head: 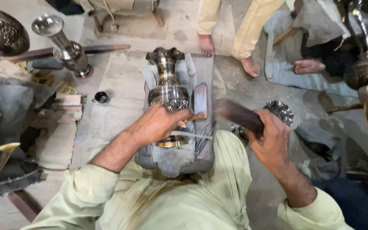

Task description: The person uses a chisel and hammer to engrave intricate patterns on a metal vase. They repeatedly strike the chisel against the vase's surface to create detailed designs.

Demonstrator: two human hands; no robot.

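**Hands chasing a metal vase with punch and mallet**

Left hand [158, 123] is curled shut around a thin wooden-handled punch [192, 117], and I press its tip against the belly of the silver vase [168, 91]. That vase is my landmark: it lies on its side on a grey padded block [203, 157] just in front of my lap, its scalloped mouth pointing away from me. Right hand [271, 140], to the right of the vase, is fisted tight on a dark wooden mallet [237, 114], raised and blurred. Spare steel punches [203, 136] lie on the padding just right of the vase's foot. A small fluted metal bowl [281, 111] sits on the floor further right, partly behind my right hand. Far left of the vase stands another polished vessel [67, 49]; beyond the vase are another person's bare feet [206, 44].

To do this well, I judge I should keep the punch steady on the pattern line, brace my left wrist on the vase, and strike light, even blows squarely on the punch's end.
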